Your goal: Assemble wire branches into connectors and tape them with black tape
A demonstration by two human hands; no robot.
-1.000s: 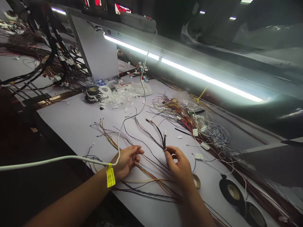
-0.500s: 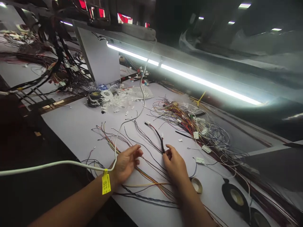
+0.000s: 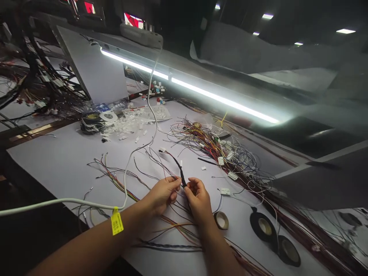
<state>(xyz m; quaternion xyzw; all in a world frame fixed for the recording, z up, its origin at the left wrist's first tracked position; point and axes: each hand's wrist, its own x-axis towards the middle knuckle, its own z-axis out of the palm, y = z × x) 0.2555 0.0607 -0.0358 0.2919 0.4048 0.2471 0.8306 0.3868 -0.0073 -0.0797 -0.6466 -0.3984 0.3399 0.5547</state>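
Note:
My left hand [image 3: 161, 194] and my right hand [image 3: 197, 198] meet over a white worktable [image 3: 66, 157]. Both pinch the near end of a thin black-wrapped wire bundle [image 3: 177, 167] that runs away from me to a small white connector [image 3: 162, 150]. Loose coloured wires [image 3: 115, 178] fan out on the table under and to the left of my hands. A white cable [image 3: 71, 201] with a yellow tag [image 3: 116, 222] crosses my left forearm.
A tangle of coloured wires with white connectors [image 3: 224, 153] lies right of my hands. Tape rolls [image 3: 264, 226] sit at the near right, a small roll [image 3: 221, 220] by my right wrist. Tape and clear plastic parts [image 3: 115, 120] lie at the back left. A lit tube [image 3: 186, 85] runs along the far edge.
My left hand has moved right from the flat wires to join my right hand on the black-wrapped bundle. The camera has shifted, so everything sits further left.

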